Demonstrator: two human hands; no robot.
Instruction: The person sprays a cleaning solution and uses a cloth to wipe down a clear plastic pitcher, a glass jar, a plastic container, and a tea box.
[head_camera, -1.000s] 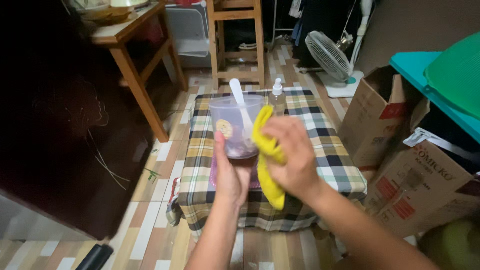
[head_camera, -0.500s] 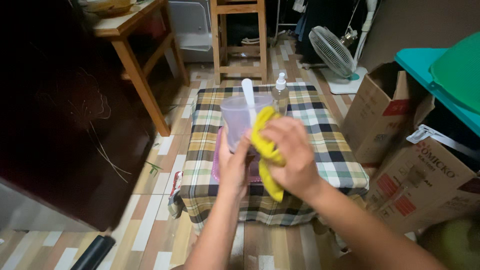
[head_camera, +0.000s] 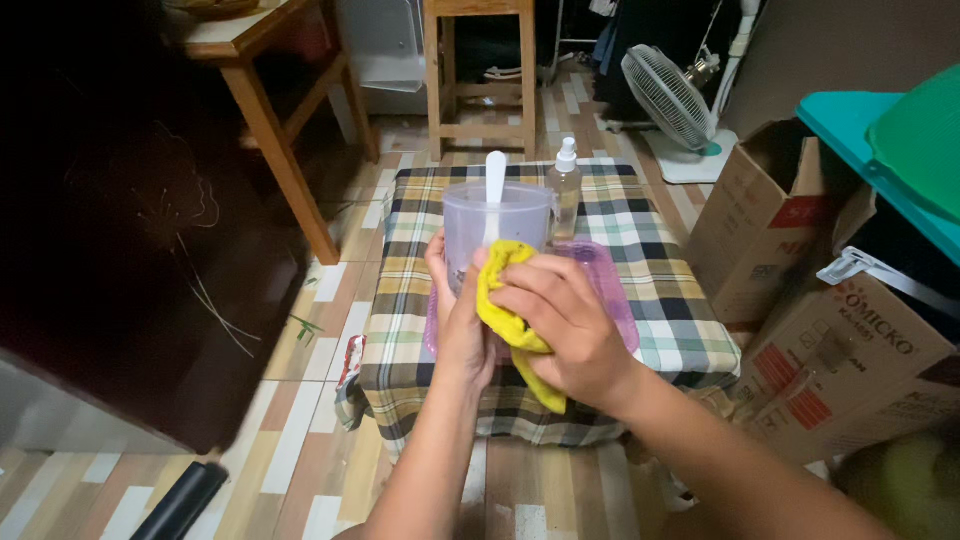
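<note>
Cup (head_camera: 480, 225) in hand; yellow cloth (head_camera: 512, 320)

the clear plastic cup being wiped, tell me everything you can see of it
The clear plastic cup is a translucent, faintly purple tumbler with a wide round rim, held upright above the plaid-covered table. A white utensil handle stands inside it and sticks up past the rim. The left hand grips its lower part from the left, while the right hand presses a yellow cloth against its near side. The base is hidden.
</note>
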